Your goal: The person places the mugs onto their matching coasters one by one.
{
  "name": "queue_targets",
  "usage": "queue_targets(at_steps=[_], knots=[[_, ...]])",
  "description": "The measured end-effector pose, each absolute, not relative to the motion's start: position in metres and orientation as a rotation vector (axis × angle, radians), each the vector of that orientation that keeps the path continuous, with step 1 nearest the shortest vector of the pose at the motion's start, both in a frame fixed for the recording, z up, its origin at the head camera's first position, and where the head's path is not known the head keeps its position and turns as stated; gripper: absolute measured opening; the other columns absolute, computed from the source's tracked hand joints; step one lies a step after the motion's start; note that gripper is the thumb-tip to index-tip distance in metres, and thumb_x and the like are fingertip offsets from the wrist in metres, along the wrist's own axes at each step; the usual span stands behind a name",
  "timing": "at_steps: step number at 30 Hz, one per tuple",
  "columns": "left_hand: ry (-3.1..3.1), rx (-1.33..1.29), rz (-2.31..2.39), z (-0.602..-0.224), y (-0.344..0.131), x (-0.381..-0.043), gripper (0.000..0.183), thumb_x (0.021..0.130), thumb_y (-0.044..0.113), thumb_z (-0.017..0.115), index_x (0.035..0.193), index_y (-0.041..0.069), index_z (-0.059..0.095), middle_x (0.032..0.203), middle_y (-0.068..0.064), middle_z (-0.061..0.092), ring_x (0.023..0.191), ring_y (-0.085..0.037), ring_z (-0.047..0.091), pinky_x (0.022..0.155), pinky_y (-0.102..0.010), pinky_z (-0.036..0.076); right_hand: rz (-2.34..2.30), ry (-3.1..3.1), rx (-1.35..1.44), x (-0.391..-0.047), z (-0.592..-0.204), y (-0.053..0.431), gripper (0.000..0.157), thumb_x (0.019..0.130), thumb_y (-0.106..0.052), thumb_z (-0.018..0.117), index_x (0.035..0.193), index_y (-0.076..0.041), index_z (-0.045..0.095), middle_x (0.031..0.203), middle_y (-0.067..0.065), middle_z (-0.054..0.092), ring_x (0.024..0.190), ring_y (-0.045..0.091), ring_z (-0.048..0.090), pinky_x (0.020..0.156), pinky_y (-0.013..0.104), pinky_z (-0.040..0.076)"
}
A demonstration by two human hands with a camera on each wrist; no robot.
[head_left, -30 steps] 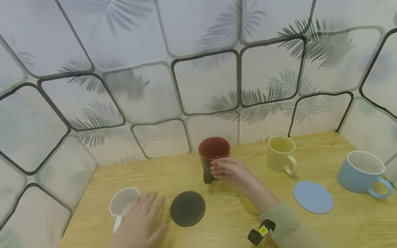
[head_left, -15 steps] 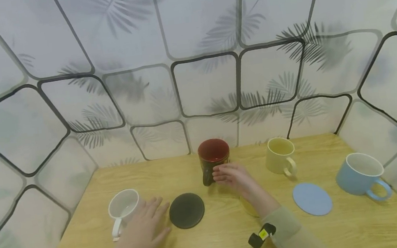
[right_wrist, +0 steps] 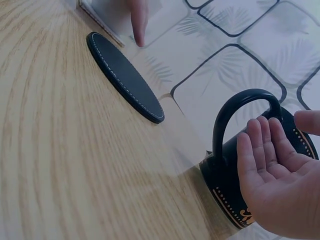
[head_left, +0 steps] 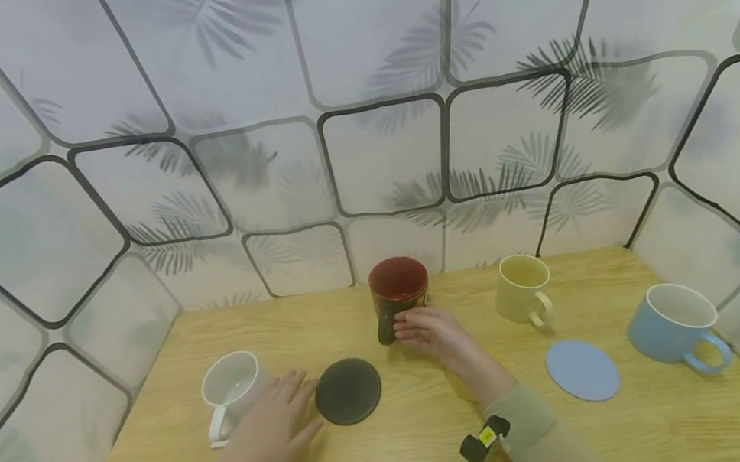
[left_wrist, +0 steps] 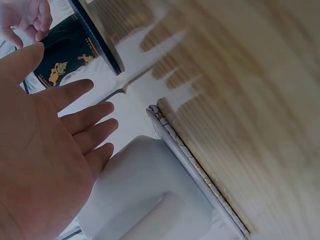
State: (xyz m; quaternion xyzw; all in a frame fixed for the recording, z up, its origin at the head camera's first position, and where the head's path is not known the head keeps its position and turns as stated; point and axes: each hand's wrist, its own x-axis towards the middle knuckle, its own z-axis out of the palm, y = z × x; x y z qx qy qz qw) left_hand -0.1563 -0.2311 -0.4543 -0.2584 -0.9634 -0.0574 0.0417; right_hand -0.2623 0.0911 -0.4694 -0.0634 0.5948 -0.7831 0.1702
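Observation:
My left hand (head_left: pixel 272 428) hovers with straight, spread fingers between a white mug (head_left: pixel 231 387) and a round black coaster (head_left: pixel 348 392). In the left wrist view the fingertips lie close beside the white mug (left_wrist: pixel 150 190), which stands on a thin square coaster (left_wrist: pixel 192 165). My right hand (head_left: pixel 434 335) is in front of a black mug (head_left: pixel 387 310) with a red inside. The right wrist view has its fingers extended alongside that mug's handle (right_wrist: pixel 220 125), not wrapped round it; whether they touch the mug I cannot tell.
A pale yellow mug (head_left: pixel 519 293) stands at the back right. Farther right is a blue mug (head_left: pixel 669 325), with a round light-blue coaster (head_left: pixel 583 370) to its left. A yellow coaster is mostly hidden by my right forearm. Patterned curtain walls (head_left: pixel 389 159) enclose the wooden table (head_left: pixel 403 443).
The left hand has shifted slightly right and nearer to me, uncovering the white mug's handle. My right hand has come down a little beside the black mug. The mugs and coasters stay put.

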Motion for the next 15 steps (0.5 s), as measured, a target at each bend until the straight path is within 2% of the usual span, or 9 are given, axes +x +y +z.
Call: queue_targets(at_steps=[6, 12, 15], knots=[[-2.981, -0.811, -0.196, -0.455, -0.229, -0.162, 0.066, 0.103, 0.044, 0.064, 0.151, 0.000, 0.055, 0.157, -0.024, 0.054, 0.148, -0.044, 0.049, 0.126, -0.059, 0.038, -2.214, 1.687, -0.176, -0.263, -0.471, 0.089, 0.038, 0.110, -0.008, 0.049, 0.136, 0.020, 0.053, 0.102, -0.002, 0.074, 0.095, 0.008, 0.074, 0.100, 0.027, 0.062], [-3.045, -0.809, -0.211, -0.458, -0.227, -0.167, 0.071, 0.102, 0.046, 0.065, 0.152, -0.003, 0.052, 0.160, -0.027, 0.049, 0.151, -0.046, 0.045, 0.128, -0.060, 0.036, -2.192, 1.720, -0.174, -0.264, -0.474, 0.086, 0.041, 0.109, -0.007, 0.050, 0.138, 0.022, 0.051, 0.107, 0.002, 0.074, 0.095, 0.008, 0.073, 0.107, 0.034, 0.060], [-3.065, -0.809, -0.182, -0.459, -0.226, -0.168, 0.073, 0.101, 0.046, 0.067, 0.152, -0.004, 0.052, 0.160, -0.028, 0.048, 0.152, -0.047, 0.044, 0.128, -0.060, 0.036, -2.168, 1.749, -0.205, -0.262, -0.476, 0.083, 0.043, 0.108, -0.007, 0.051, 0.138, 0.024, 0.050, 0.107, 0.001, 0.075, 0.094, 0.006, 0.073, 0.106, 0.033, 0.060]])
